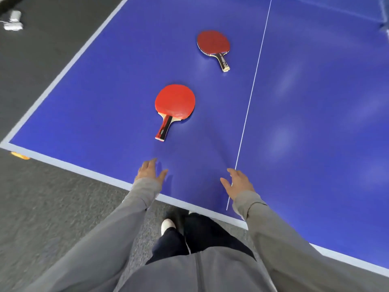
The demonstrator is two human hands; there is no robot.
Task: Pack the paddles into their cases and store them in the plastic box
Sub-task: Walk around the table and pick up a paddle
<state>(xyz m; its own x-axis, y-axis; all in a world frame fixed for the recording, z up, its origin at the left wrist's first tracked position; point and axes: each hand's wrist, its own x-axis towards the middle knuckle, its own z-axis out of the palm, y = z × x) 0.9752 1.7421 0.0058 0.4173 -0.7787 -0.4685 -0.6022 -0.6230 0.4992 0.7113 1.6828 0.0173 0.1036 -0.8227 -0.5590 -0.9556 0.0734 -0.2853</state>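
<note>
Two paddles lie flat on the blue table-tennis table (105, 85), red rubber up, well apart, both left of the white centre line (251, 91). The near paddle (174, 103) is bright red, its red-and-black handle pointing toward the person; the far paddle (213, 43) is darker red with a dark, pale-tipped handle. Two hands reach over the near edge: the left hand (150, 170) and the right hand (239, 182), fingers spread and holding nothing. An orange object (21, 155) peeks from under the table corner, mostly hidden. A blurred grey thing (12, 22) sits top left.
</note>
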